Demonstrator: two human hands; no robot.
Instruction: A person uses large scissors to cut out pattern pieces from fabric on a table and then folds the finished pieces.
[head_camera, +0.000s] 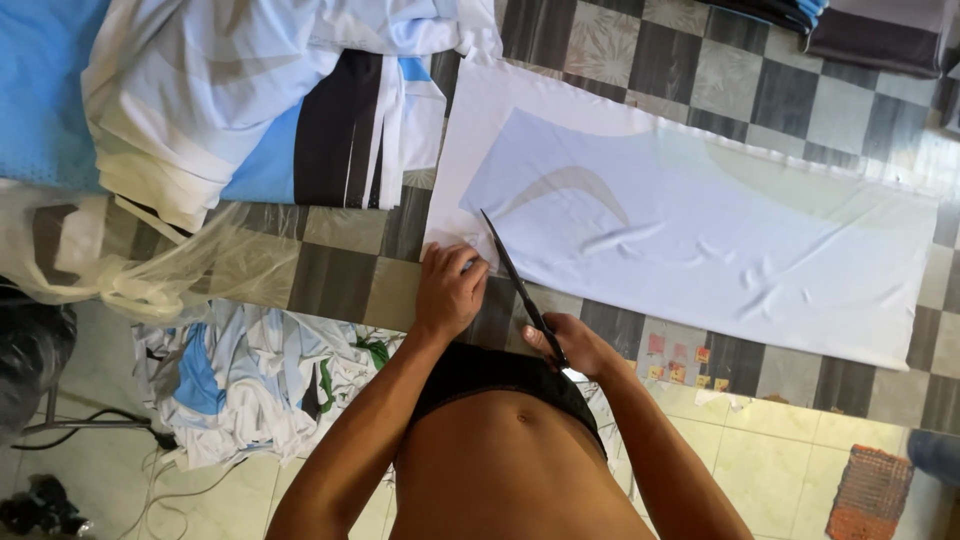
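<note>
On our checkered table (350, 275), our left hand (449, 290) presses the white cloth (700, 230) flat; our right hand (572, 345) grips scissors (520, 288).

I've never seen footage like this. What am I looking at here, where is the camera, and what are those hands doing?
There is no machine here: a person wears a camera on the head, so the single picture looks straight down past the bare torso at their own two hands. The surface is a table covered in a grey checkered pattern. On it lies a long sheet of white fabric printed with pale blue shapes. The left hand presses flat on the near corner of that fabric. The right hand grips the handles of a pair of dark scissors, whose blades point away over the fabric's edge. To the left sits a pile of folded blue, white and black cloth, with clear plastic wrapping at the table edge. Below, on the tiled floor, lies a heap of fabric scraps.
</note>
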